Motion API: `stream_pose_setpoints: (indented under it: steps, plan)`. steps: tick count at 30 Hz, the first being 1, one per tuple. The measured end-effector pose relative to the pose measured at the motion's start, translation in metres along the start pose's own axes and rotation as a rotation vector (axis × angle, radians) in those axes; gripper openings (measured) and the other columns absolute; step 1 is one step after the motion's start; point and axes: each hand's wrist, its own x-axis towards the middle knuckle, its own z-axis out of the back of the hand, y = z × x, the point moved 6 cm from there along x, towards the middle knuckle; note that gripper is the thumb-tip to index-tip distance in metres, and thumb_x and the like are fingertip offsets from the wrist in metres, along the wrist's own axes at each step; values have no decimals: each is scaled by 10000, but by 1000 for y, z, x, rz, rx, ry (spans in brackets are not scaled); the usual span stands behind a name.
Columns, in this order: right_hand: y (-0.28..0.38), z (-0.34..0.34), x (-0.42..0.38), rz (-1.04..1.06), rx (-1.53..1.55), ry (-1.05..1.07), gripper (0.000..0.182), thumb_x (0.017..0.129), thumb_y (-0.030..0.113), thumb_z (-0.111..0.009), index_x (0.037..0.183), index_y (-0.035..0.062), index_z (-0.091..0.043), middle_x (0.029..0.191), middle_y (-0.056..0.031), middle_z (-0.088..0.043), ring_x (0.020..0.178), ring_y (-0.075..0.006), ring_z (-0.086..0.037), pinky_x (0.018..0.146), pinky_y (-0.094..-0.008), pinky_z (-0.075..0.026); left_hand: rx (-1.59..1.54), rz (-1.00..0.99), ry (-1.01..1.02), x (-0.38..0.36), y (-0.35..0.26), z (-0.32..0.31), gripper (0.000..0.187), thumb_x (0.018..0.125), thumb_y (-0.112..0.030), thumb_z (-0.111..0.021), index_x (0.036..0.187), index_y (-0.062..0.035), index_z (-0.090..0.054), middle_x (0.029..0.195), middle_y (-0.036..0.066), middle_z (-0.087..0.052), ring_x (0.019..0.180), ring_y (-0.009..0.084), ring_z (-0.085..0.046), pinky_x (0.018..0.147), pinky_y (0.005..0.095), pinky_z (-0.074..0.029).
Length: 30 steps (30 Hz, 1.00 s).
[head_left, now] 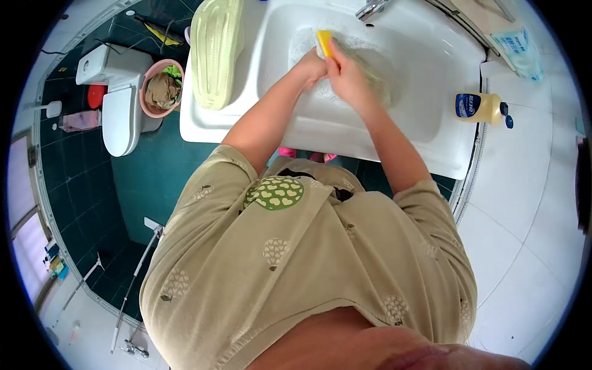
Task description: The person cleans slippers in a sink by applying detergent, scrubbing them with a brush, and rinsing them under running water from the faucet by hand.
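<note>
Both hands are together over the soapy water in the white sink [277, 117]. Between them a yellow block with a pale side, which looks like a sponge [325, 42], points up toward the tap. My right hand [348, 77] is closed with its fingers against this sponge. Just left of it, touching it, my left hand [310, 69] is curled shut; what its fingers hold is hidden. A pale, greenish, see-through thing [377, 77] lies in the water beside my right hand, too blurred to name.
A tap [371, 8] rises behind the sink. On the sink's left side lies a pale yellow-green ribbed washboard [216, 55]. A yellow bottle [482, 108] lies at right, near a plastic packet [518, 54]. A pink basin [148, 105] of cloths stands beside the toilet [120, 117].
</note>
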Motion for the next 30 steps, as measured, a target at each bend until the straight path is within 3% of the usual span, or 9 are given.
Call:
stream_pose_setpoints:
  steps: [1,5,10,17,21,23,25,29,30]
  plan:
    - [7,0,-14,179,19,-86,421,901,252,-483,1301,123,-488,906,-220,-635,810,-327,-634,730,-389,-478,6,-12,-10,-2,-4,-3,337,801,-22,-587,1125,-72,-508,979,52,-591,880,143,-568,730,270,-473]
    - [-14,19,40,-176,-5,0,460,913,294,-450,1347,142,-434,926,-217,-640,869,-313,-630,790,-389,-473,79,-113,93,0,2,-10,368,786,-58,-631,1129,-89,-502,975,32,-585,852,116,-560,707,258,-468]
    - [2,9,-1,-144,-139,216,444,918,286,-434,1333,127,-450,959,-209,-639,881,-339,-622,794,-422,-471,-32,-61,34,-4,-4,-2,463,761,-22,-642,1188,-89,-474,1036,41,-578,934,139,-562,771,282,-475]
    - [-22,22,41,-80,-62,-78,446,926,248,-472,1358,153,-416,815,-184,-637,719,-261,-616,700,-332,-475,-42,-114,116,-6,-4,-4,452,832,-87,-611,1249,-84,-435,1122,58,-560,988,166,-573,846,307,-489]
    - [-19,30,0,-157,19,-27,436,898,246,-483,1322,142,-462,919,-221,-635,833,-380,-620,754,-422,-483,-376,49,243,3,-2,-1,419,883,-181,-569,1255,-54,-424,1134,81,-553,1016,206,-564,893,354,-475]
    - [-16,12,-5,-192,20,-22,438,896,250,-491,1321,145,-464,919,-218,-636,838,-381,-619,766,-415,-484,-737,175,155,-1,-6,0,365,935,-265,-472,1226,-46,-442,1139,89,-551,1051,237,-557,883,418,-483]
    - [15,-11,-19,443,-132,-268,446,916,248,-508,1350,176,-434,938,-185,-651,834,-270,-639,763,-345,-478,-707,92,-79,-1,-6,2,376,961,-335,-406,1198,-48,-462,1129,103,-552,1029,263,-562,878,424,-484]
    - [-17,11,-9,-150,-109,19,444,898,211,-545,1333,175,-461,988,-173,-655,833,-251,-644,757,-314,-488,-634,-10,-272,6,3,12,383,980,-339,-377,1156,-14,-476,1104,118,-562,1002,262,-572,872,402,-490]
    - [-49,11,-6,4,83,-209,442,899,199,-543,1333,188,-462,812,-168,-655,716,-229,-637,707,-330,-494,-673,-30,-283,7,3,12,366,979,-315,-385,1152,-6,-476,1087,118,-565,976,257,-576,860,386,-493]
